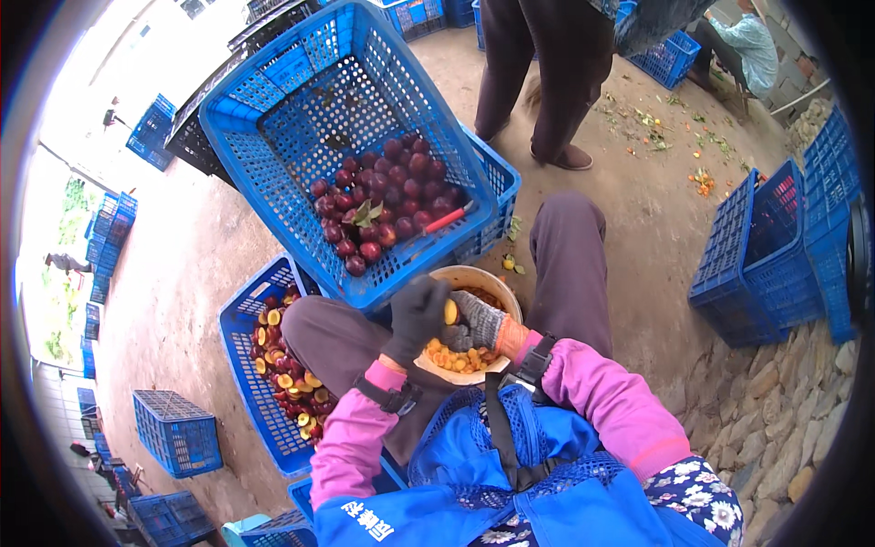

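Both gloved hands meet above a round pale bucket (pixel 512 299) between my knees, which holds orange-yellow pieces, perhaps fruit stones or pulp. My left hand (pixel 417 319), in a dark glove, is closed around a cut plum half (pixel 451 312) whose yellow face shows. My right hand (pixel 480 324), in a grey glove, is curled close against it; whatever its fingers hold is hidden. Beyond my hands, a tilted blue crate (pixel 273 196) holds dark red plums (pixel 387 191) and a red-handled tool (pixel 444 221). Beside my left knee, another blue crate (pixel 239 342) contains cut plum halves (pixel 287 374).
A standing person (pixel 561 73) is just past the plum crate, and someone else (pixel 752 55) sits at the far right. Stacked blue crates (pixel 775 246) stand right by a stone wall (pixel 766 401). Another blue crate (pixel 178 433) sits left. Fruit scraps (pixel 702 180) litter the floor.
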Demonstrator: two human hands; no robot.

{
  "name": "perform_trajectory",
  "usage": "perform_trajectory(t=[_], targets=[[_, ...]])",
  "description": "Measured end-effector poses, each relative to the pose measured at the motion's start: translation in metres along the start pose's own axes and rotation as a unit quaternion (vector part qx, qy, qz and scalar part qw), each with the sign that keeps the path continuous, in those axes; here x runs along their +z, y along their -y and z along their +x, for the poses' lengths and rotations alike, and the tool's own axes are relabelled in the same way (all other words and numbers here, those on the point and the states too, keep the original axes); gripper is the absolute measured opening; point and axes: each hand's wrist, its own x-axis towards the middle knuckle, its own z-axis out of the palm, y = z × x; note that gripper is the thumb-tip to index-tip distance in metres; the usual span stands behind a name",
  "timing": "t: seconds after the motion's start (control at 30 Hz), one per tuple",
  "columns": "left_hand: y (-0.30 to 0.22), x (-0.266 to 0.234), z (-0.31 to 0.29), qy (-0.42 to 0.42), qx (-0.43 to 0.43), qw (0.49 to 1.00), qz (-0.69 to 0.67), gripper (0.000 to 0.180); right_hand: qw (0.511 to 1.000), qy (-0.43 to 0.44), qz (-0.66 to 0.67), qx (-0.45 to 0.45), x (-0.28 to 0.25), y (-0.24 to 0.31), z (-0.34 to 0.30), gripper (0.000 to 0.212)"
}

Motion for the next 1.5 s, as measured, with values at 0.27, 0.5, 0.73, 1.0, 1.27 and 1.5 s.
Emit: perform_trajectory(t=[0.27,0.5,0.73,1.0,1.27,1.5], targets=[[0.000,-0.025,-0.013,0.005,-0.119,0.949,-0.292,0.030,0.878,0.106,0.430,0.181,-0.023,0.031,0.002,0.034],[-0.007,-0.092,-0.055,-0.068,-0.252,0.917,-0.301,0.029,0.890,-0.010,0.381,0.250,-0.011,0.026,0.010,0.044],[-0.003,-0.236,-0.156,-0.091,-0.273,0.942,0.175,0.031,0.922,0.084,0.281,0.254,0.014,0.054,0.014,0.050],[-0.066,-0.163,-0.130,-0.125,-0.350,0.813,-0.447,0.043,0.858,0.006,-0.430,-0.282,0.090,0.052,0.035,0.022],[-0.036,-0.126,-0.168,-0.095,-0.253,0.939,-0.211,0.039,0.840,0.023,-0.468,-0.274,0.136,0.062,0.014,0.017],[0.002,-0.222,-0.351,0.076,-0.592,0.776,0.205,0.038,0.784,-0.050,-0.591,-0.181,0.009,0.030,0.048,0.020]])
